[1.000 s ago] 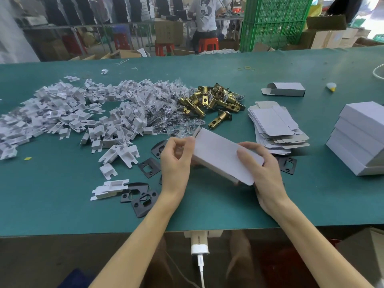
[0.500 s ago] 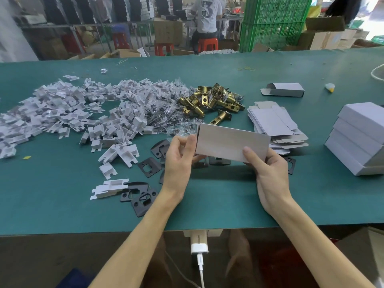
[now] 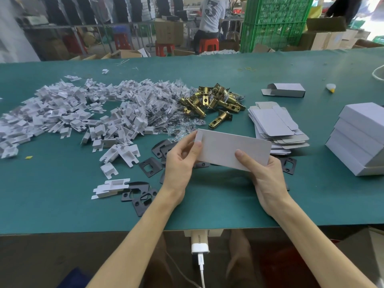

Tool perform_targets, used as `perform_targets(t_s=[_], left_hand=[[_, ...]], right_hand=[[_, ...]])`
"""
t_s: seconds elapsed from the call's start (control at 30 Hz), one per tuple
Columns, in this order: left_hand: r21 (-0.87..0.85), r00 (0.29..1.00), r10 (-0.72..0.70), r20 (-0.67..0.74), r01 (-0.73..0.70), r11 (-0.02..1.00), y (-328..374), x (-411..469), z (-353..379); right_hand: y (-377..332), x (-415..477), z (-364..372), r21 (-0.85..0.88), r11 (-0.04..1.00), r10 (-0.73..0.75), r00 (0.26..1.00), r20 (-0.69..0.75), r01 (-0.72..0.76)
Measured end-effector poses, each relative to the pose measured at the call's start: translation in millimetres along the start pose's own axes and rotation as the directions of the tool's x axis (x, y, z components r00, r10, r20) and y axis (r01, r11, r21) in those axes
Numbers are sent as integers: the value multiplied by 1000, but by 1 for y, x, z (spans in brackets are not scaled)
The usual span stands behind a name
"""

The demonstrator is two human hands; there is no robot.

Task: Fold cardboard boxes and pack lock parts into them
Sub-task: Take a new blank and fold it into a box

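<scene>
I hold a white cardboard box (image 3: 230,149) above the green table (image 3: 62,204), its broad face turned toward me. My left hand (image 3: 180,161) pinches its left end flap with thumb and fingers. My right hand (image 3: 264,177) grips its lower right corner, thumb on the front face. Black strike plates (image 3: 148,167) lie under and left of the box. Brass latch bolts (image 3: 209,102) are heaped behind it. A stack of flat box blanks (image 3: 274,123) lies just to the right.
A wide heap of white plastic inserts (image 3: 68,113) and small bagged parts covers the left of the table. Finished white boxes (image 3: 361,140) are stacked at the right edge. One open box (image 3: 284,90) lies at the back right. A person sits on a red stool beyond the table.
The box has turned from tilted flat to upright with its face toward me and risen slightly. My left fingers have moved onto its left end flap.
</scene>
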State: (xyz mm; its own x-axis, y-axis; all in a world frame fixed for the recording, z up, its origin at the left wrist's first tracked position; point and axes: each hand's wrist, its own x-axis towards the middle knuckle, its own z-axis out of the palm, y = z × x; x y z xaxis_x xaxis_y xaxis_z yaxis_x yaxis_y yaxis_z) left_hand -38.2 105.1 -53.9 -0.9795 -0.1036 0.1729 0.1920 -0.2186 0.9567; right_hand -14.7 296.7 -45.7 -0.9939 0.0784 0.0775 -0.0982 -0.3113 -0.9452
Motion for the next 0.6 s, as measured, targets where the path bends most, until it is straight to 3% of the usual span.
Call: perform_targets(t_s=[0.43,0.6], left_hand=[[-24,996,-59,-71,58,998,1,2,-3],[81,998,-2,-68,8,997,1,-1,-2]], right_hand=[[-6,-4,3,-12,999,49,998,49,-48],[-6,-5,2,-15,999,44,998,52,-44]])
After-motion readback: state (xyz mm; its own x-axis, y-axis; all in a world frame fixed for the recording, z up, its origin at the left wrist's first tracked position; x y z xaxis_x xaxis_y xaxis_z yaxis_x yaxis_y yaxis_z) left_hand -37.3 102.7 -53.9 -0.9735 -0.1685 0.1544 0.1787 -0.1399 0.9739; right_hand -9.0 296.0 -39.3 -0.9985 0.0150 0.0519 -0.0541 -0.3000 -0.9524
